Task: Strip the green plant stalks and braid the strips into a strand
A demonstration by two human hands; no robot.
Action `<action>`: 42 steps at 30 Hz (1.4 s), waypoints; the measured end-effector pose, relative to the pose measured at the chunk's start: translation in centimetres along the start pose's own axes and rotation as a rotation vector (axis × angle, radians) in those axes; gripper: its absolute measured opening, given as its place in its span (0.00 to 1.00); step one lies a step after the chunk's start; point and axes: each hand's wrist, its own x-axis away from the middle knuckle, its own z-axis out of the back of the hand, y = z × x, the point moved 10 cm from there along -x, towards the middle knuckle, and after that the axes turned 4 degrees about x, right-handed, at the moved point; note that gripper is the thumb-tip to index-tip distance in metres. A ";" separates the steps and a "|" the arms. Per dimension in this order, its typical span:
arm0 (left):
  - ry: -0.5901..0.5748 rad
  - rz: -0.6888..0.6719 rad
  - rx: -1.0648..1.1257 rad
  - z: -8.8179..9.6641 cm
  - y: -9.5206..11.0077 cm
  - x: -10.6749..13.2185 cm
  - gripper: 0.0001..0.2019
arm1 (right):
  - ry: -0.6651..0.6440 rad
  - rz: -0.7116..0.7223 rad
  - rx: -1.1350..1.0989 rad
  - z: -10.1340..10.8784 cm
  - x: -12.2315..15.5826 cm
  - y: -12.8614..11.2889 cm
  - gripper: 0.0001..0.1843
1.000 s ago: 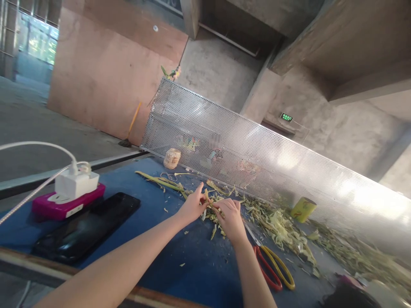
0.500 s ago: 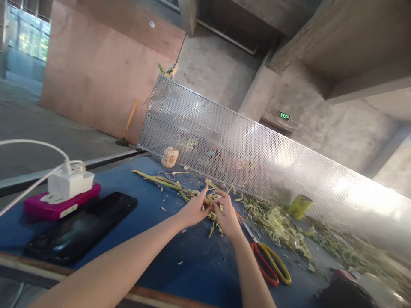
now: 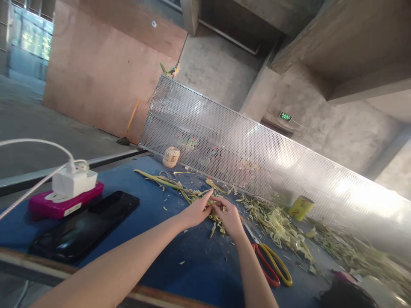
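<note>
My left hand (image 3: 195, 210) and my right hand (image 3: 228, 215) meet over the blue table top (image 3: 180, 256), fingers pinched together on a small bundle of yellow-green plant strips (image 3: 215, 217). Long green stalks (image 3: 162, 179) trail off to the left of the hands. A pile of pale green shavings (image 3: 279, 224) lies to the right. Scissors with red and yellow handles (image 3: 271, 262) rest on the table just right of my right wrist.
A black phone (image 3: 84, 226) and a pink case bearing a white charger (image 3: 69, 192) lie at the left. A perforated metal screen (image 3: 257, 162) fences the table's far side. A ball of twine (image 3: 171, 157) and a yellow cup (image 3: 300, 208) stand by it.
Both hands have stayed on the bundle, shifting slightly as the fingers work it closer together. The camera has swung a little.
</note>
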 end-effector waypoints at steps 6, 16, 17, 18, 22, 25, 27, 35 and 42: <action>-0.009 0.022 0.059 0.0 0.5 -0.3 0.31 | 0.115 0.074 -0.005 1.6 0.0 -1.0 0.06; -0.105 0.042 0.082 -0.7 0.8 0.0 0.34 | 0.128 -0.101 -0.285 0.7 0.0 1.4 0.07; -0.108 0.041 0.081 -0.7 1.0 0.1 0.34 | 0.138 -0.112 -0.307 0.8 0.1 1.5 0.07; -0.111 0.039 0.080 -0.8 1.1 0.1 0.35 | 0.144 -0.120 -0.323 0.9 0.1 1.5 0.07; -0.109 0.033 0.098 -0.8 1.2 0.1 0.37 | 0.146 -0.133 -0.354 0.8 0.1 1.4 0.07; -0.099 0.030 0.125 -0.7 1.2 0.0 0.35 | 0.142 -0.127 -0.340 0.9 0.0 1.2 0.09; -0.078 0.030 0.148 -0.4 1.2 -0.1 0.34 | 0.160 -0.126 -0.316 1.3 0.1 1.4 0.11; 0.108 0.090 0.329 1.7 0.2 -0.9 0.35 | 0.251 -0.217 -0.438 2.6 0.1 4.1 0.24; 0.286 0.171 0.484 3.4 0.1 -0.5 0.36 | -0.014 -0.216 -0.460 -1.3 0.0 2.9 0.20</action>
